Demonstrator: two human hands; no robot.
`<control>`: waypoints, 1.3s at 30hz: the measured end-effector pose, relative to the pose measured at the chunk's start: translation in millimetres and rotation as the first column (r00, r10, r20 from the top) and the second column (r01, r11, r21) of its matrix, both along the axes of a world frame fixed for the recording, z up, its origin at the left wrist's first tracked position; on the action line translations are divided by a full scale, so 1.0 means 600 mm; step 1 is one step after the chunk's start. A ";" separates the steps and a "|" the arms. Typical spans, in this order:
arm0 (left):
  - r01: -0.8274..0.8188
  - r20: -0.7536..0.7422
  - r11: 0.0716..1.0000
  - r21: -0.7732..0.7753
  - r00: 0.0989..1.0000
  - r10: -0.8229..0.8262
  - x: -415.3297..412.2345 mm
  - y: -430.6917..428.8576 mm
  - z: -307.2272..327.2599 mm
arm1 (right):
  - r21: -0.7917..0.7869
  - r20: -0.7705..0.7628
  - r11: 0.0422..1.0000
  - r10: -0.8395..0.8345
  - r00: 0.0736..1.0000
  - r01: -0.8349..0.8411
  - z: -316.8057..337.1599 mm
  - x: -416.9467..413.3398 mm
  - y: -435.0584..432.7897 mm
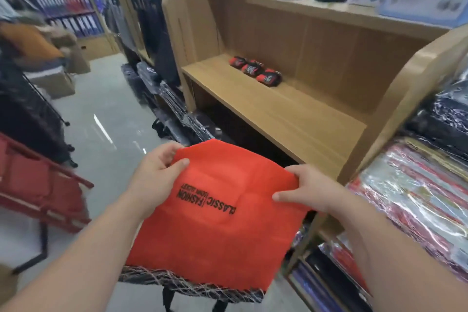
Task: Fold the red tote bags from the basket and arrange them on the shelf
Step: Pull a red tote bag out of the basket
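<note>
Left hand [157, 167]: pinches the far left corner of the red tote bag [215, 230].
Right hand [304, 190]: pinches its right edge, well apart from the left.
Bag: held spread out in front of the wooden shelf [278, 114].
Shelf: three rolled red bundles [255, 71] lie in a row.

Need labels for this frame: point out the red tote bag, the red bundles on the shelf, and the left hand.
red tote bag [202, 240]: head view, plain cloth below the print.
red bundles [252, 68]: head view, middle bundle of three.
left hand [157, 171]: head view, back of hand.
</note>
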State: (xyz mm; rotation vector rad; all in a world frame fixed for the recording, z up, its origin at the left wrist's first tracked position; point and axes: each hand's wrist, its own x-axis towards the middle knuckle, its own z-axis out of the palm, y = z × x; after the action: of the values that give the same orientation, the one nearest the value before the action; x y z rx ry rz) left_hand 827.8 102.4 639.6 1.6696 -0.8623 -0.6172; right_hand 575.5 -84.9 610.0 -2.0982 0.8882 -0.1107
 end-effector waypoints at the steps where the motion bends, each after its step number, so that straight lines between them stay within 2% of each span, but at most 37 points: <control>1: -0.041 -0.031 0.999 -0.031 0.999 0.040 0.027 -0.009 0.002 | 0.045 0.022 0.998 -0.034 0.999 0.033 -0.003 0.013 -0.023; 3: -0.116 -0.105 0.989 -0.086 0.989 0.107 0.075 -0.026 0.002 | 0.194 0.150 0.974 -0.146 0.978 0.115 -0.012 0.041 -0.060; 5: -0.178 -0.199 0.976 -0.124 0.968 0.151 0.119 -0.044 -0.003 | 0.389 0.305 0.907 -0.293 0.906 0.162 -0.020 0.074 -0.080; 7: -0.214 -0.286 0.967 -0.140 0.943 0.167 0.161 -0.066 -0.014 | 0.536 0.382 0.825 -0.428 0.819 0.182 -0.025 0.111 -0.091; 8: -0.228 -0.312 0.963 -0.142 0.934 0.175 0.182 -0.080 -0.021 | 0.561 0.395 0.806 -0.460 0.795 0.188 -0.025 0.130 -0.098; 11: -0.227 -0.307 0.965 -0.132 0.935 0.178 0.249 -0.135 -0.042 | 0.569 0.424 0.797 -0.495 0.758 0.202 -0.025 0.185 -0.127; 16: 0.089 -0.281 0.995 -0.044 0.955 -0.098 0.355 -0.229 -0.060 | 0.604 0.432 0.698 -0.692 0.579 0.384 -0.010 0.265 -0.183; 19: 0.145 -0.321 0.985 -0.097 0.932 -0.169 0.412 -0.282 -0.051 | 0.604 0.407 0.648 -0.751 0.519 0.464 -0.003 0.303 -0.200; 24: 0.286 -0.421 0.943 -0.168 0.845 -0.331 0.482 -0.376 -0.028 | 0.704 0.387 0.507 -0.861 0.329 0.498 0.008 0.338 -0.223; 27: 0.340 -0.483 0.922 -0.184 0.786 -0.386 0.502 -0.431 -0.024 | 0.714 0.351 0.436 -0.900 0.258 0.548 0.006 0.344 -0.239; 32: 0.417 -0.624 0.875 -0.245 0.624 -0.471 0.506 -0.530 -0.028 | 0.734 0.296 0.275 -0.953 0.072 0.622 0.016 0.352 -0.291; 34: 0.446 -0.606 0.874 -0.191 0.647 -0.463 0.503 -0.572 -0.033 | 0.743 0.292 0.269 -0.954 0.066 0.613 0.019 0.349 -0.322; 36: 0.519 -0.513 0.847 -0.116 0.699 -0.499 0.499 -0.607 -0.030 | 0.676 0.326 0.349 -0.932 0.161 0.649 0.023 0.347 -0.353; 39: 0.628 -0.350 0.776 0.065 0.742 -0.571 0.505 -0.648 -0.025 | 0.461 0.378 0.486 -0.865 0.331 0.743 0.023 0.337 -0.406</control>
State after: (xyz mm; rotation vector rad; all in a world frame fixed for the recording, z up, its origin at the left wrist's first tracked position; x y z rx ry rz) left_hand 1130.8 -286.5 624.8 1.3678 -1.1430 -1.4108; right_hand 777.6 -328.7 623.6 -1.0728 1.4044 -1.0958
